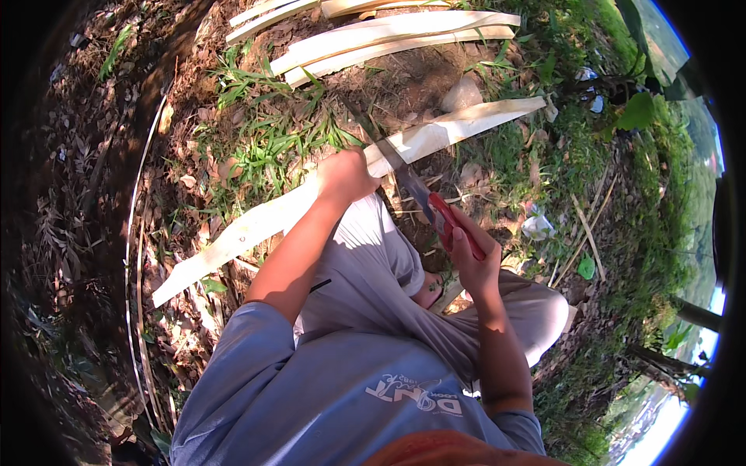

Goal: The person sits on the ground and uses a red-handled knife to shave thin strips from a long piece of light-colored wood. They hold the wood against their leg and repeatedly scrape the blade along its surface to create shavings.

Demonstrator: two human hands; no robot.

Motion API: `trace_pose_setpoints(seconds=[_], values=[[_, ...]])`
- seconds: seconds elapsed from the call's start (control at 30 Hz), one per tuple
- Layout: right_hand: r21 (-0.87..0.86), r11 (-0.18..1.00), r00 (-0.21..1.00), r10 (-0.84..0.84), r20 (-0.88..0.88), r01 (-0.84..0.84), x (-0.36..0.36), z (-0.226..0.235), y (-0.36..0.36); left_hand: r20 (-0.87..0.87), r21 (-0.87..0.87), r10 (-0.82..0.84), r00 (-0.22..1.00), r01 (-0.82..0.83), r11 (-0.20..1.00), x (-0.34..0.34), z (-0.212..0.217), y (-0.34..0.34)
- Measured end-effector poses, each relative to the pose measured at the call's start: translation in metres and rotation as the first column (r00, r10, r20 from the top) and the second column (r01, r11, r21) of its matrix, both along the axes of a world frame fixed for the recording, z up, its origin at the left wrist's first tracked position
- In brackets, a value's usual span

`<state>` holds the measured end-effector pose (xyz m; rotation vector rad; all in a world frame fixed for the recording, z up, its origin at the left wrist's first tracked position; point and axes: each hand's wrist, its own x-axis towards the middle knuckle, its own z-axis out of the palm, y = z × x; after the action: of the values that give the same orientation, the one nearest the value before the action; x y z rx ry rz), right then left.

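Observation:
A long pale wooden plank (252, 225) slants from the lower left up to the right, in front of my bent legs. My left hand (347, 175) is closed around it near its middle. In my right hand (475, 266) is a handsaw (400, 169), gripped by its red handle. The saw's blade crosses the plank just right of my left hand, and its tip reaches past the plank's far side. Whether the teeth have cut into the wood cannot be made out.
More pale planks (388, 35) lie on the ground at the far side. A stone (461, 95) sits just beyond the plank. Grass, dry leaves and thin sticks (588, 233) cover the ground. A crumpled clear plastic piece (537, 224) and a green scrap (586, 267) lie on the right.

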<state>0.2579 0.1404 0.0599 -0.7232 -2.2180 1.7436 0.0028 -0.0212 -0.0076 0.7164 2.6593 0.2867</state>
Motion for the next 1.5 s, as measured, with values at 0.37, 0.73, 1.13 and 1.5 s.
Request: trace_pose_setpoints(seconds=[0.37,0.73,1.13,1.5], values=[[-0.1,0.995,0.994,0.029,0.105,-0.018,0.028,0.031,0.015,-0.029,-0.005,-0.007,1.0,0.007,1.0,0.002,-0.005,0.001],[-0.091,0.995,0.998,-0.047,0.035,0.05,-0.049,-0.016,-0.011,-0.058,-0.003,0.006,0.998,-0.006,1.0,0.003,-0.008,-0.002],[0.09,0.996,0.999,0.019,0.039,-0.022,0.019,-0.006,-0.016,0.0,0.0,0.011,1.0,-0.011,1.0,0.001,-0.005,0.003],[-0.184,0.976,0.99,-0.128,-0.056,0.116,-0.044,-0.043,-0.011,-0.083,-0.017,-0.004,0.997,0.003,1.0,0.005,-0.008,0.003]])
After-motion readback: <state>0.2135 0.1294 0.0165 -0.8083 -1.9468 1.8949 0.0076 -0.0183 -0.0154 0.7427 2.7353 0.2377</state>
